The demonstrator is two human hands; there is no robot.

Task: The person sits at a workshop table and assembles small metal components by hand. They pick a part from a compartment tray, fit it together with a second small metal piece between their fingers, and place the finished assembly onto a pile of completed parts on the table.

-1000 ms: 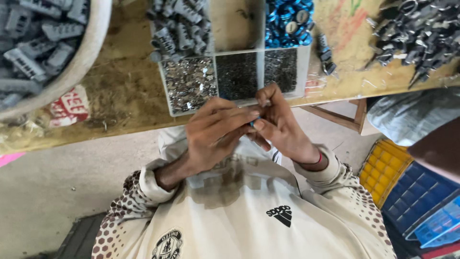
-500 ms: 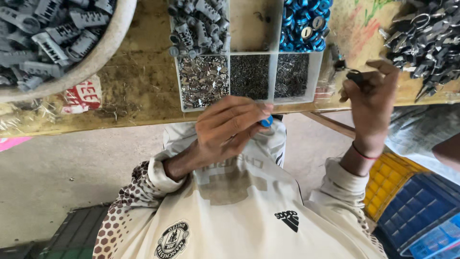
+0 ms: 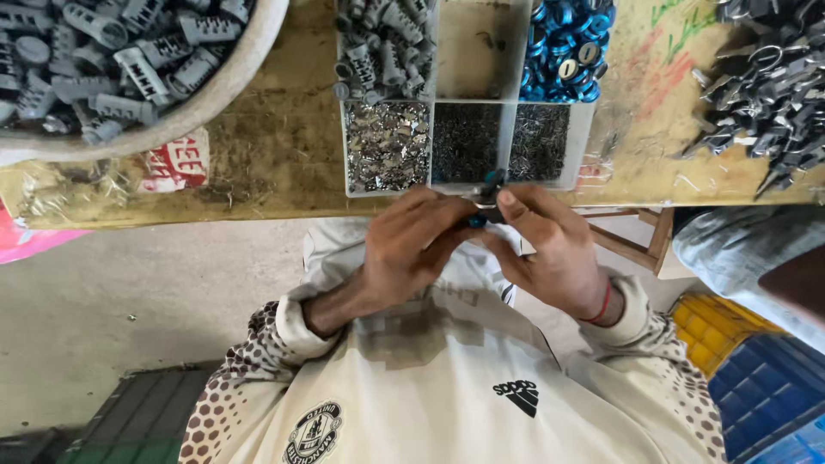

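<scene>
Back from the desk (image 3: 284,146), right hand (image 3: 550,245) joins left hand (image 3: 412,249), both pinching a small blue part (image 3: 478,220) over concrete floor (image 3: 146,301).

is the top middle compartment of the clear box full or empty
Nearly empty: the middle compartment shows bare bottom with only a few specks, unlike the blue caps beside it.

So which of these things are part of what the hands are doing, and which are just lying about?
In use:
left hand
right hand
small blue and dark part held between them
compartment tray

Lying about:
bowl of grey plastic pieces
pile of dark metal parts
blue crate
</scene>
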